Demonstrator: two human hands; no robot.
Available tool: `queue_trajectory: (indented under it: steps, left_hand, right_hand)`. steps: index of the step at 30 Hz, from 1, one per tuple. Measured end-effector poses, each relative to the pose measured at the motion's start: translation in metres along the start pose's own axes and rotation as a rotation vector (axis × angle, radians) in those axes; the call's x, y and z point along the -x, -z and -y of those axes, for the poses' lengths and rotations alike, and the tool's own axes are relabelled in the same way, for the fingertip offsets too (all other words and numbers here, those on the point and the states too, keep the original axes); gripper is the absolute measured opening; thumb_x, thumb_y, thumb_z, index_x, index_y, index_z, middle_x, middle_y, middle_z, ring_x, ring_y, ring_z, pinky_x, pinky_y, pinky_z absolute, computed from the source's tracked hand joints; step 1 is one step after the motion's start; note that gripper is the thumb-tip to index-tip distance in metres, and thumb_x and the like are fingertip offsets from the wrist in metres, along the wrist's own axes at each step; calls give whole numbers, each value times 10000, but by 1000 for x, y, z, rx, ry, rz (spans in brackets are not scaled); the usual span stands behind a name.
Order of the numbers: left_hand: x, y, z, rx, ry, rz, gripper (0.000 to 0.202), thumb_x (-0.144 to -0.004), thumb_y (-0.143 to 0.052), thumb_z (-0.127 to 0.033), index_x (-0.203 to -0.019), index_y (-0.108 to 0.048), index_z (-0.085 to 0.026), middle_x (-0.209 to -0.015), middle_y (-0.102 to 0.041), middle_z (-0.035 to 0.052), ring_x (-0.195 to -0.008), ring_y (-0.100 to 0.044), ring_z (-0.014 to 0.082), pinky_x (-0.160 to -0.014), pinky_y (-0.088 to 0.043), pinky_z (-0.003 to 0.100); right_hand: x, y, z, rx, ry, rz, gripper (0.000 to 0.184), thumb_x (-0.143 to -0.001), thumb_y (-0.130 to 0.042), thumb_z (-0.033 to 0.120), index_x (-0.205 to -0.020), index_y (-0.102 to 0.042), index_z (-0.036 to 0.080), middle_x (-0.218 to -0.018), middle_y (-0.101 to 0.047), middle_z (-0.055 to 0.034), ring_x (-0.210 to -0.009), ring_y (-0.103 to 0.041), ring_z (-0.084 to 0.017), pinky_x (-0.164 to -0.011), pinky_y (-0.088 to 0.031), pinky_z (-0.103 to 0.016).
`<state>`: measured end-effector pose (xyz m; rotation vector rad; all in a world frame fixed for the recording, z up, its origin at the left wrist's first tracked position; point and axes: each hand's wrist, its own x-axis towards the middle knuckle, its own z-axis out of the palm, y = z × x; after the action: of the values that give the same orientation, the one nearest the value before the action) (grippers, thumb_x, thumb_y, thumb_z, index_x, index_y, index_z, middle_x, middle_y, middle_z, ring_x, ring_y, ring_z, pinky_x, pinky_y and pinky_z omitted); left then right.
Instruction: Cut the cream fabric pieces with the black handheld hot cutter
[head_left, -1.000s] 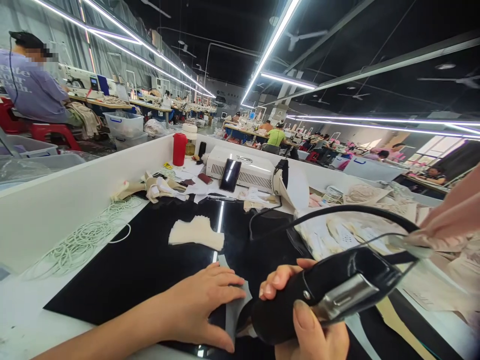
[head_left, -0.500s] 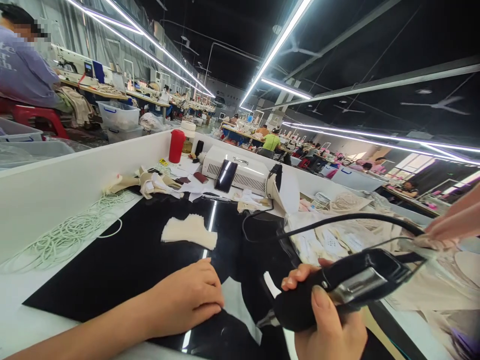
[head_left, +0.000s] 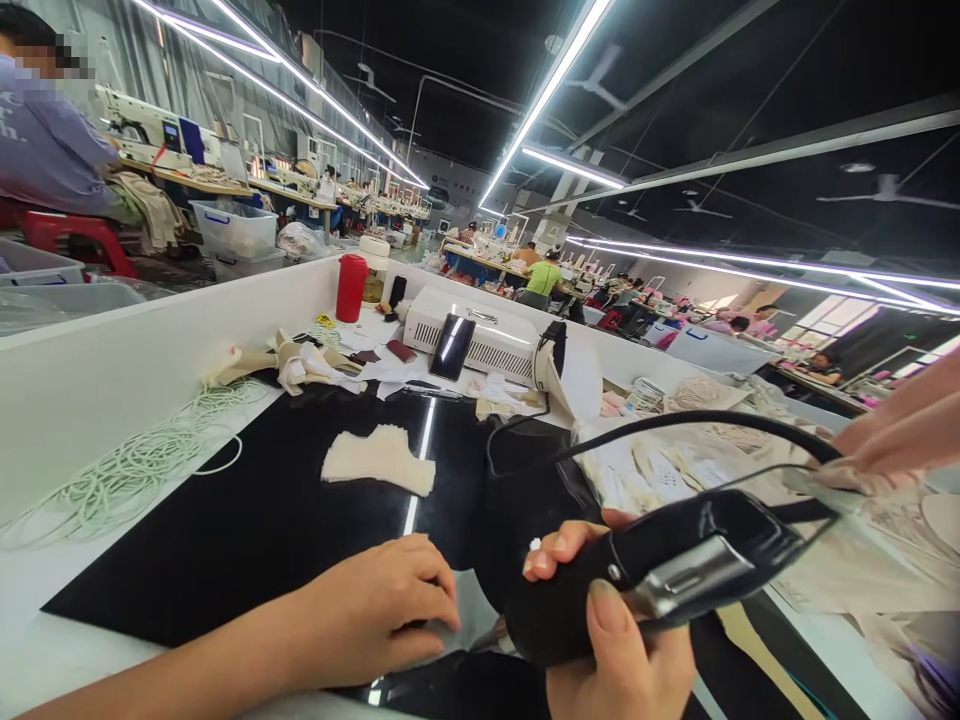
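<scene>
My left hand (head_left: 401,605) rests on the glossy black board (head_left: 247,510), fingers bent downward and thumb apart, at the edge of a thin pale piece (head_left: 472,605). Wrapped around a black corded handheld tool (head_left: 555,610) is my right hand (head_left: 626,640); a shiny metal plate sits on the tool's side. Its narrow metal tip points left, low over the pale piece and close to my left fingers. Whether the tip touches the piece I cannot tell. A cream stack of cut fabric (head_left: 379,460) lies farther back on the board.
Another person's blurred hand (head_left: 900,430) reaches in at right, near the tool's black cable (head_left: 697,418). Pale green cord (head_left: 142,475) lies coiled at left. Behind are a red cup (head_left: 351,288), a phone (head_left: 452,346) and a white vented box (head_left: 491,345). Fabric pieces and bags are heaped at right.
My right hand has brought the tool left and its tip closer to my left fingers. My left hand has shifted slightly right and down. More of the pale piece is covered.
</scene>
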<state>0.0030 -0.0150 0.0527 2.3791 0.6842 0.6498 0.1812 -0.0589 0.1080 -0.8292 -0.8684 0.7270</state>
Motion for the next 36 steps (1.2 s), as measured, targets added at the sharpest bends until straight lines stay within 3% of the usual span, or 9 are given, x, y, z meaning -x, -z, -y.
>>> queue_trajectory:
  steps: [15,20,25,29,36]
  left_hand:
    - [0,2,-4,-31,-1,13,273,-848,-812,-57,-1071,-775,-210,-1135,-713,40,-1049,-664,211,-924,-531,288]
    - [-1,10,-9,10,7,66,320,-814,-860,-83,-1092,-780,-220,-1206,-709,54,-1142,-646,241,-1047,-512,339]
    - [1,13,-5,49,30,99,384,-797,-885,-114,-1138,-779,-255,-1260,-702,45,-1211,-635,251,-1214,-389,413]
    - [3,11,-3,72,19,93,433,-780,-897,-120,-1159,-775,-291,-1273,-706,27,-1222,-638,249,-1245,-343,436]
    - [1,14,-2,68,12,100,450,-783,-902,-139,-1182,-770,-298,-1305,-695,28,-1249,-629,251,-1239,-347,428]
  right_hand:
    - [-3,4,-3,47,19,10,348,-880,-801,419,-1164,-628,317,-858,-653,45,-720,-636,-134,-730,-535,-318]
    - [-19,17,-9,34,98,62,327,-872,-808,354,-1152,-651,296,-835,-681,30,-692,-653,-138,-664,-580,-302]
    - [-5,5,-4,-17,52,25,349,-865,-802,425,-1145,-636,298,-820,-648,40,-700,-620,-132,-672,-561,-291]
    - [6,-5,-2,-38,11,32,376,-858,-808,457,-1149,-623,306,-830,-631,40,-716,-604,-134,-675,-547,-301]
    - [7,-6,-2,-25,-22,16,352,-868,-806,422,-1147,-624,309,-836,-642,43,-724,-617,-131,-700,-549,-311]
